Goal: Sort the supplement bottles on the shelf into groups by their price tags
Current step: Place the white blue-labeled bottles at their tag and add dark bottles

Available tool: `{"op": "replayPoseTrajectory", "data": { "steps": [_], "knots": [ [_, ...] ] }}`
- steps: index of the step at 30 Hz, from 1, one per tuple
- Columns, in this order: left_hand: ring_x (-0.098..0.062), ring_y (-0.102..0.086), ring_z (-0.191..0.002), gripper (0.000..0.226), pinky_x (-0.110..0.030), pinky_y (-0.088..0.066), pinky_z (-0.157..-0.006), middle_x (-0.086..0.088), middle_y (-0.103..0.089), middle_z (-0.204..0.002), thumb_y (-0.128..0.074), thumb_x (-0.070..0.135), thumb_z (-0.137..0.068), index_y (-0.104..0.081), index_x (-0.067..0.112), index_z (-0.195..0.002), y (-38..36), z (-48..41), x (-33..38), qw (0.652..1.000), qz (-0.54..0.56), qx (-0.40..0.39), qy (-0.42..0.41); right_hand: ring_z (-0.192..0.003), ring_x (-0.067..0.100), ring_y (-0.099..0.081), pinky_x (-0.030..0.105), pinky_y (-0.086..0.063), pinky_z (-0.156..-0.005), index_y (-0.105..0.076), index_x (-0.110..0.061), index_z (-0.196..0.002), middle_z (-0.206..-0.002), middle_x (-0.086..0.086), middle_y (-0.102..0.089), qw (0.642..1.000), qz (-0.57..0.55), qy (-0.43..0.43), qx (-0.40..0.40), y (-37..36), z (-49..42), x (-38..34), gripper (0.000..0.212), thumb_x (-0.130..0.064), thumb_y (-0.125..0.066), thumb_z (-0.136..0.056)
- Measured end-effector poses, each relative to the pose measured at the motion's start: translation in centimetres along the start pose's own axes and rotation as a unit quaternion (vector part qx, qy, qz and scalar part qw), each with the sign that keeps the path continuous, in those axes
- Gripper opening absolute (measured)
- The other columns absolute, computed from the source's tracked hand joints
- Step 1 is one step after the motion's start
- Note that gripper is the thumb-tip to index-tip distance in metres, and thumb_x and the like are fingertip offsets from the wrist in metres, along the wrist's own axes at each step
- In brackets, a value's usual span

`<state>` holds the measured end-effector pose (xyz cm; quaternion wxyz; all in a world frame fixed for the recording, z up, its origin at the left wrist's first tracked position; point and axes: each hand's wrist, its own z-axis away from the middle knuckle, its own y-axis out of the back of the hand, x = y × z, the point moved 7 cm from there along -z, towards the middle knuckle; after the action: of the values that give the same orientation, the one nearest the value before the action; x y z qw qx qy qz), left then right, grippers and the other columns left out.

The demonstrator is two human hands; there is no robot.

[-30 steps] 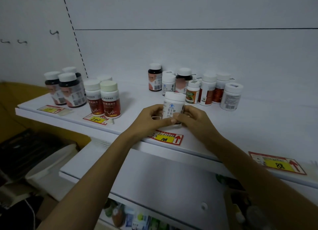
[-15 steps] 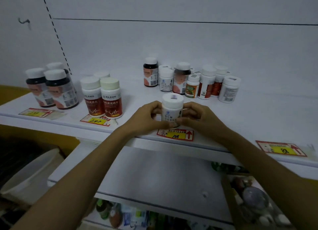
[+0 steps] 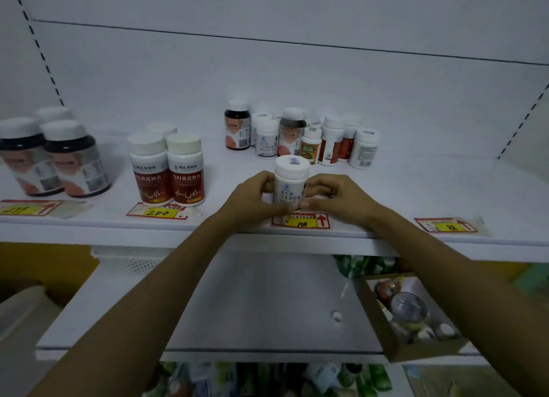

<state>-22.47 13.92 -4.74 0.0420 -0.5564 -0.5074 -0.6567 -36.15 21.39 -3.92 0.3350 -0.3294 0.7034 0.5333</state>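
Bottle: small white bottle [image 3: 290,185], round, smooth plastic, flat cap, upright near the shelf's front edge just behind the 108 tag [image 3: 301,221].
Grip: left hand [image 3: 252,200] and right hand [image 3: 335,196] both clasp the bottle's sides, fingertips meeting low on its label.
Behind grip: mixed cluster of bottles [image 3: 303,136], dark and white, packed close together.
Left of grip: red-labelled pair [image 3: 167,171] behind the 200 tag [image 3: 157,212]; dark bottles [image 3: 53,159] farther left.
Right of grip: bare white shelf [image 3: 430,188], with the 88 tag [image 3: 447,225] at its lip.
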Motion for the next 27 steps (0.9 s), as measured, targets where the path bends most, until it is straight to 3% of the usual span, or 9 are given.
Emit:
{"op": "replayPoseTrajectory", "data": {
  "steps": [6,10,13,16,19,22,27],
  "knots": [
    [-0.019,-0.051,-0.121,0.071,-0.029,-0.044,-0.092,-0.002,-0.049,-0.138,-0.075,0.035,-0.072,-0.038,0.020,-0.132,-0.1,0.4,0.3,1.000,0.009,-0.001,0.003,-0.081,0.009,-0.071,0.018,-0.055,-0.070,-0.063,-0.014,-0.100,-0.093,0.003,-0.074,0.998,-0.043,-0.039,0.001,0.0,0.0,0.2,0.030,-0.002,-0.075,-0.075],
    [-0.018,-0.049,-0.122,0.066,-0.025,-0.041,-0.090,-0.001,-0.048,-0.139,-0.072,0.035,-0.075,-0.040,0.020,-0.131,-0.2,0.3,0.1,1.000,-0.014,-0.001,-0.001,-0.096,0.016,-0.069,0.028,-0.056,-0.084,-0.060,-0.008,-0.109,-0.108,0.007,-0.071,0.995,-0.050,-0.076,-0.039,0.1,-0.2,1.0,0.034,0.006,-0.068,-0.078],
    [-0.016,-0.045,-0.125,0.067,-0.027,-0.039,-0.096,0.001,-0.044,-0.143,-0.070,0.036,-0.077,-0.036,0.023,-0.134,0.0,0.1,0.0,0.999,0.045,-0.010,0.000,-0.101,0.015,-0.067,0.028,-0.053,-0.090,-0.062,-0.009,-0.110,-0.108,0.005,-0.071,0.994,-0.048,-0.080,-0.054,0.8,-0.6,1.4,0.030,0.003,-0.063,-0.083],
    [-0.011,-0.045,-0.119,0.048,-0.026,-0.040,-0.094,0.003,-0.043,-0.142,-0.053,0.034,-0.090,-0.037,0.025,-0.134,0.5,-0.1,0.2,0.990,0.137,0.003,0.010,-0.097,0.012,-0.066,0.024,-0.052,-0.086,-0.063,-0.018,-0.103,-0.100,0.000,-0.072,0.998,-0.012,-0.061,-0.005,2.9,-2.1,0.8,0.021,-0.005,-0.062,-0.087],
    [-0.014,-0.042,-0.127,0.042,-0.035,-0.035,-0.107,0.003,-0.040,-0.145,-0.034,0.038,-0.098,-0.038,0.023,-0.136,0.9,-0.6,-0.1,0.984,0.171,0.026,0.032,-0.093,0.016,-0.065,0.025,-0.053,-0.078,-0.063,-0.021,-0.092,-0.095,0.001,-0.070,0.997,0.008,-0.034,0.075,5.8,-4.5,-0.3,0.015,-0.007,-0.063,-0.086],
    [-0.014,-0.041,-0.129,0.046,-0.036,-0.034,-0.107,0.004,-0.042,-0.144,-0.024,0.042,-0.098,-0.038,0.024,-0.138,1.0,-1.1,0.1,0.986,0.159,0.038,0.025,-0.086,0.018,-0.066,0.027,-0.053,-0.070,-0.065,-0.017,-0.094,-0.097,0.006,-0.068,0.990,0.073,0.002,0.124,7.8,-7.2,-1.4,0.012,-0.009,-0.063,-0.085],
    [-0.011,-0.047,-0.119,0.060,-0.032,-0.037,-0.103,-0.001,-0.048,-0.139,-0.017,0.052,-0.094,-0.040,0.020,-0.138,2.3,-2.6,1.2,0.979,0.174,0.110,0.014,-0.098,0.019,-0.059,0.033,-0.050,-0.082,-0.058,-0.017,-0.114,-0.116,0.005,-0.063,0.955,0.264,0.024,0.131,8.9,-11.1,-1.9,0.031,-0.023,-0.062,-0.084]
  ]
}}
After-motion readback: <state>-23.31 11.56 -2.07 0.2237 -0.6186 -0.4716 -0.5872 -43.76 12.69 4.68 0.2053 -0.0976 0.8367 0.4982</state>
